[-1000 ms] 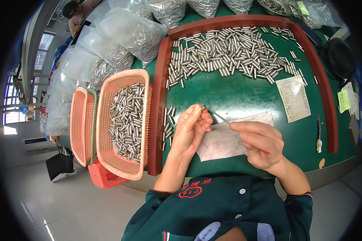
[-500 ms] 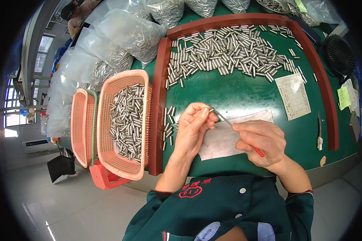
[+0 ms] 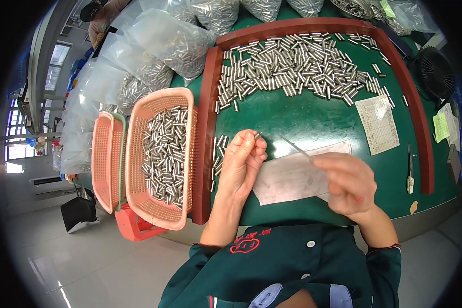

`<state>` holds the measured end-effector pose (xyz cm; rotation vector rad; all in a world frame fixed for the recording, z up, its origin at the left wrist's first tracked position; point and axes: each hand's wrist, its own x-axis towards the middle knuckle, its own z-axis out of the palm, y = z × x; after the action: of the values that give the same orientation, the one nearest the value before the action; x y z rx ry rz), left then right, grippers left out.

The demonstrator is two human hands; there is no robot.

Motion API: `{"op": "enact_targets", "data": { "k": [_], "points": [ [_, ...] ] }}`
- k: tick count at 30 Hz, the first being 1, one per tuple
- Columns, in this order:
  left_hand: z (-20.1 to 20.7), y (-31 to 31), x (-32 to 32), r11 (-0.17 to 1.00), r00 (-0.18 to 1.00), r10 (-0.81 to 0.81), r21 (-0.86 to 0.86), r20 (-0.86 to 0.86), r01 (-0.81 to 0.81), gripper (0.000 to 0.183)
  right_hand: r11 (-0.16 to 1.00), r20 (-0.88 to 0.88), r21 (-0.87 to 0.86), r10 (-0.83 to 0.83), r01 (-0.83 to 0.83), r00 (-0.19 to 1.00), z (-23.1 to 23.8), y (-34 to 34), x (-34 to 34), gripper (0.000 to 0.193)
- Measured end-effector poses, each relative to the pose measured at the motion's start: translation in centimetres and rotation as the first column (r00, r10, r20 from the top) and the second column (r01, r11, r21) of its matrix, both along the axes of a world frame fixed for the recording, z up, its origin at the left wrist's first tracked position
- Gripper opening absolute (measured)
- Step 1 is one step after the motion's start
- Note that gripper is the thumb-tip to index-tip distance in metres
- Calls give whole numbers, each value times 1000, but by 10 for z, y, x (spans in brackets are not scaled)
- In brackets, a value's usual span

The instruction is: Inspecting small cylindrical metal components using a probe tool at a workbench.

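Head view: left hand (image 3: 242,158) is pinching a metal pin (image 3: 257,135); right hand (image 3: 346,182) is gripping a slim tool (image 3: 297,148), apart. Tool-work is likely proceeding, the next move requiring alignment.

Left hand (image 3: 242,158) pinching, right hand (image 3: 348,182) blurred, seemingly curled

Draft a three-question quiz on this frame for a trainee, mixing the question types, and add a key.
1. Which hand holds the thin tool?

2. True or false: the tool's tip is touching the metal piece in the left hand.

3. Where is the black fan?
A) Among the bags of metal pins
B) Inside the red-brown border
C) Outside the border, on the person's right

Key:
1. The right hand.
2. False; a gap shows between the tip and the piece.
3. C.
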<state>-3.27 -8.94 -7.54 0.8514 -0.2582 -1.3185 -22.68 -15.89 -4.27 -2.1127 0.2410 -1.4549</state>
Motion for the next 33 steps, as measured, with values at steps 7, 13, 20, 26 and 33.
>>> {"op": "enact_targets", "data": {
  "k": [7, 13, 20, 26, 33],
  "points": [
    [2, -1, 0, 995, 993, -92, 14, -80, 94, 10, 985, 136, 168, -72, 49, 988, -10, -2, 10, 15],
    [0, 0, 0, 995, 982, -98, 16, -163, 102, 8, 986, 51, 169, -11, 2, 999, -6, 1, 9, 15],
    [-1, 0, 0, 994, 982, -105, 24, -154, 110, 10, 969, 157, 248, -38, -2, 987, -12, 1, 18, 11],
    [-1, 0, -1, 988, 980, -142, 35, -142, 148, 13, 874, 244, 478, -30, -94, 969, -14, 1, 19, 9],
    [-2, 2, 0, 984, 975, -170, 32, -143, 176, 16, 676, 301, 724, -136, -133, 944, -11, -6, 16, 11]
  ]
}}
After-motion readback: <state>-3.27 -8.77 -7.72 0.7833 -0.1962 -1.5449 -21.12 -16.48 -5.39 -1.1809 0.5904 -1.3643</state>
